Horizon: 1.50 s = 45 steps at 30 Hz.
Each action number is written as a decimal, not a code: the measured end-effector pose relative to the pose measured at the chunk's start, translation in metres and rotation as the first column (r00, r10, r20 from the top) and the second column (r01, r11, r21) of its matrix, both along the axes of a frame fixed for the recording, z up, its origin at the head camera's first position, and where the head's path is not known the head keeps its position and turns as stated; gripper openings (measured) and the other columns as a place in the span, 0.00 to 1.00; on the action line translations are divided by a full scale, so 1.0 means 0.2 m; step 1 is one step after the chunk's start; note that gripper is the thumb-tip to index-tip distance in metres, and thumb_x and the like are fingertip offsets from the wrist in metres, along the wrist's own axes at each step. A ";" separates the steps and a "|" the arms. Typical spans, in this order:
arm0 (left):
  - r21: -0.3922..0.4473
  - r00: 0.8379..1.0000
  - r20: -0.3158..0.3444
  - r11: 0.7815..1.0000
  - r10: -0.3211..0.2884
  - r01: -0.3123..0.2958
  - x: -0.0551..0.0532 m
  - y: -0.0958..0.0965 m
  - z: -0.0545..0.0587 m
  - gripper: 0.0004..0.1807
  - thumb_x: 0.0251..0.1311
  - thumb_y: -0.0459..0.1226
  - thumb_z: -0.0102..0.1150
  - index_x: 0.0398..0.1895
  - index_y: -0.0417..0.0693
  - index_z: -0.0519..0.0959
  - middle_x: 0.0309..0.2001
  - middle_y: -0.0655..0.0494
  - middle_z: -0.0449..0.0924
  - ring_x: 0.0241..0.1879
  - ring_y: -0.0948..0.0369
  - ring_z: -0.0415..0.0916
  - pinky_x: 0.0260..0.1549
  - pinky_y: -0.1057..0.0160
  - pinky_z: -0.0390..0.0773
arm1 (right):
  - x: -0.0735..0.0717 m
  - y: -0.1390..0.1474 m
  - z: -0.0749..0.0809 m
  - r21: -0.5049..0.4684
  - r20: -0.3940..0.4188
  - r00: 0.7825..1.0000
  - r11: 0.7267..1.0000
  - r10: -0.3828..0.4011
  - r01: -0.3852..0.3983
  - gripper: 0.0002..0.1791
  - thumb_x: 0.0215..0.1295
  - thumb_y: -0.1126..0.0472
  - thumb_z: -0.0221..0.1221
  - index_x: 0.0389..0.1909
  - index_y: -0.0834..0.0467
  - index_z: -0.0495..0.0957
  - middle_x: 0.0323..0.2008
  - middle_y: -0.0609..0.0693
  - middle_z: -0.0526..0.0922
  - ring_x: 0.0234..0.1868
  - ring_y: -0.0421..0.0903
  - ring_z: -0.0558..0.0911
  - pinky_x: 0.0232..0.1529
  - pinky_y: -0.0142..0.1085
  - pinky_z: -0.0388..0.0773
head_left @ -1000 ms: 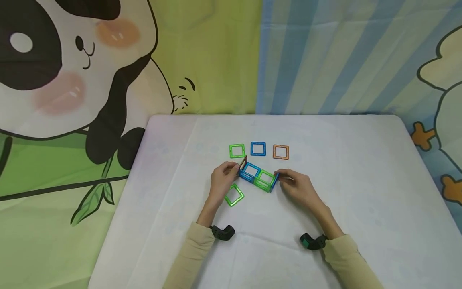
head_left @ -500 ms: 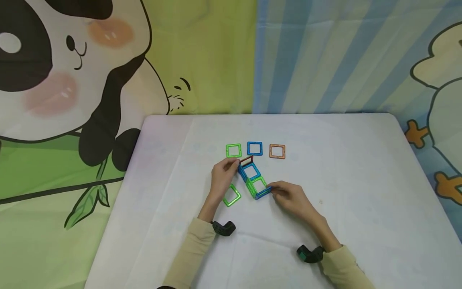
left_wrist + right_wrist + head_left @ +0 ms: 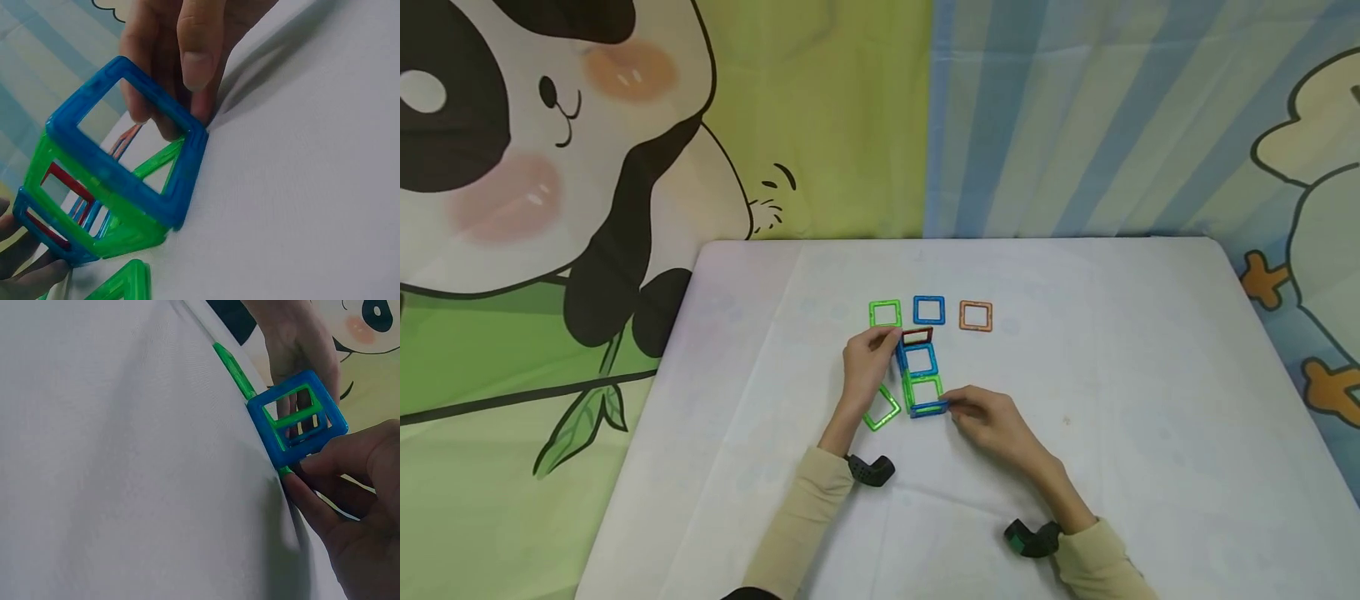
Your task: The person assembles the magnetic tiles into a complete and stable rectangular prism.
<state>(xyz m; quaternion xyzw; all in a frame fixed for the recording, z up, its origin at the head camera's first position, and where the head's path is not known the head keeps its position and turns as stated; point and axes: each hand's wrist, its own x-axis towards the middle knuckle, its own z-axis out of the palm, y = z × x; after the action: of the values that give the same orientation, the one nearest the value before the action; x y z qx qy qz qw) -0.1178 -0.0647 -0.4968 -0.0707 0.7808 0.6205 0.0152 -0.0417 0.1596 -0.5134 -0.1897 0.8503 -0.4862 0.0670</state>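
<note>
Magnetic tiles form a joined row between my hands in the head view. A blue square tile and a green square tile lie flat, with blue and green tiles upright along their left side. A red tile stands at the far end, a blue end tile at the near end. My left hand holds the upright blue tile at the far left corner with thumb and fingers. With thumb and fingertips, my right hand pinches the right edge of the blue end tile.
A loose green tile lies by my left wrist, left of the row. Beyond the row lie a green tile, a blue tile and an orange tile on the white tabletop.
The joined row has turned clockwise, from slanting to nearly straight away from me. My right hand has moved toward me and left with its end; my left hand has stayed nearly in place.
</note>
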 end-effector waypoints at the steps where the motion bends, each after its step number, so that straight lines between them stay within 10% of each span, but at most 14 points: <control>1: 0.000 1.000 -0.004 1.000 0.006 -0.006 0.00 0.00 0.00 0.16 0.72 0.46 0.62 0.52 0.46 0.87 0.51 0.51 0.88 0.53 0.57 0.84 0.55 0.56 0.83 | 0.00 0.00 0.00 -0.002 -0.007 1.000 1.000 0.008 -0.008 0.19 0.63 0.77 0.62 0.54 0.62 0.83 0.51 0.56 0.87 0.49 0.50 0.89 0.52 0.35 0.84; 19: 0.007 0.997 0.002 0.997 0.074 -0.074 0.01 -0.01 -0.04 0.14 0.67 0.49 0.66 0.48 0.53 0.90 0.46 0.57 0.90 0.47 0.61 0.82 0.46 0.63 0.81 | -0.30 0.04 0.08 0.196 -0.324 0.946 0.978 -0.007 0.075 0.15 0.64 0.76 0.62 0.51 0.67 0.82 0.49 0.60 0.87 0.51 0.56 0.85 0.53 0.50 0.82; 37: 0.009 0.996 -0.005 0.996 0.094 -0.094 0.02 0.00 -0.05 0.15 0.68 0.49 0.66 0.47 0.50 0.90 0.44 0.55 0.90 0.43 0.60 0.81 0.41 0.66 0.78 | -0.54 0.06 0.08 0.441 -0.382 0.924 0.877 -0.009 0.191 0.21 0.61 0.77 0.57 0.57 0.71 0.77 0.60 0.67 0.77 0.62 0.64 0.76 0.57 0.55 0.80; 45: 0.028 0.997 -0.010 0.997 0.074 -0.074 0.02 0.00 -0.06 0.15 0.68 0.49 0.66 0.47 0.51 0.90 0.44 0.56 0.90 0.44 0.60 0.81 0.42 0.65 0.79 | -0.59 0.07 0.07 0.490 -0.316 0.949 0.858 0.012 0.152 0.29 0.61 0.76 0.56 0.66 0.69 0.73 0.69 0.70 0.71 0.71 0.68 0.68 0.71 0.60 0.66</control>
<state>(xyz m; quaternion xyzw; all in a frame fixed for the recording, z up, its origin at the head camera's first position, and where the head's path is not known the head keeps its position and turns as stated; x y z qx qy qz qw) -0.1140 -0.0652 -0.5083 -0.0959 0.7691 0.6318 -0.0111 -0.1605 0.1735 -0.4995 -0.2073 0.9545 -0.2110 -0.0368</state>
